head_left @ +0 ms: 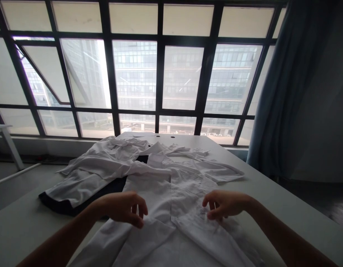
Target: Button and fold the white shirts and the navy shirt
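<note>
I've got a dark-framed window (160, 74), one pane (47, 68) tilted open at left; glassy building (136, 74) outside; blue-grey curtain (271, 118) right; pale table (283, 207); white furniture leg (12, 148) far left.

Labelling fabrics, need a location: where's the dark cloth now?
Head view, left of centre: the dark cloth lies on the table, partly under white cloth, near the left hand.

Open air separates the left hand (123, 206) and right hand (227, 205) at lower centre, above a white garment (154, 196). Bare bench (285, 207) runs along the right, crossed by the right forearm (288, 239) low down. Rumpled clothes (104, 161) crowd the centre left.
</note>
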`<state>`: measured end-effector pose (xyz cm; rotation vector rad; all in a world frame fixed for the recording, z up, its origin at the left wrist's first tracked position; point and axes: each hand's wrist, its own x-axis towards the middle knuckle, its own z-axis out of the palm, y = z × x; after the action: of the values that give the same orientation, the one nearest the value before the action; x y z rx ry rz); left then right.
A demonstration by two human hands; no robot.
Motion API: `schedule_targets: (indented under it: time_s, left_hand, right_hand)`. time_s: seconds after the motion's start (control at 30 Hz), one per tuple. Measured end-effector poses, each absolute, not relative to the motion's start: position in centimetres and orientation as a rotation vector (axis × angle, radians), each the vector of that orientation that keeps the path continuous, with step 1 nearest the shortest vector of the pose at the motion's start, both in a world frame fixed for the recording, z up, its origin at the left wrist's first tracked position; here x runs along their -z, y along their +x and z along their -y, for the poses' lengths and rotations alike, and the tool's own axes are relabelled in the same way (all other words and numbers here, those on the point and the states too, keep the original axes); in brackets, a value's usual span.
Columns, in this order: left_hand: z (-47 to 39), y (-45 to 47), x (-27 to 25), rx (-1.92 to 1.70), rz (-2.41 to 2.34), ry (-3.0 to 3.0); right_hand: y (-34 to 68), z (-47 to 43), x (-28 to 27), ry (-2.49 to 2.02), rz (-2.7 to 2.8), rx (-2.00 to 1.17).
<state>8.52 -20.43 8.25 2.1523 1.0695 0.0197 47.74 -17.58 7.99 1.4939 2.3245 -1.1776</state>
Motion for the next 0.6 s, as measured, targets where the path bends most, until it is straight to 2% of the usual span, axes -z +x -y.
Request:
schedule_targets:
  time_s: [0.1,0.17,0.27,0.33,0.4,0.47,0.53,0.6]
  left_hand:
    - [21.2,10.5,-7.0,0.004,-1.116,2.217]
    - [21.3,11.5,-6.1,-0.007,-1.131,2.295]
    - [21.3,12.3,-5.6,-0.026,-1.127,2.428]
    - [21.7,12.4,-6.1,-0.057,-1.058,2.431]
    - [22.6,12.3,-7.5,-0.114,-0.897,2.314]
    - [23.6,12.0,-9.3,-0.149,-0.674,2.158]
    - [24.0,11.2,-10.9,-0.129,-0.504,2.038]
    - [23.3,10.1,-11.5,-0.135,-0.516,1.967]
  right_hand:
    - [45.1,18.3,-7.2,1.578,-2.398,0.896]
    - [44.3,18.4,-6.9,1.539,-2.429,0.918]
    - [44.5,18.4,-7.1,1.429,-2.475,1.130]
    - [45.2,18.6,-7.7,1.281,-2.494,1.425]
    - [46.1,18.9,-8.4,0.959,-2.383,1.792]
    - [46.8,18.9,-8.9,0.631,-2.213,2.018]
    - [47.2,18.2,-8.9,0.637,-2.252,2.042]
    - [47.4,17.1,-8.2,1.006,-2.538,1.816]
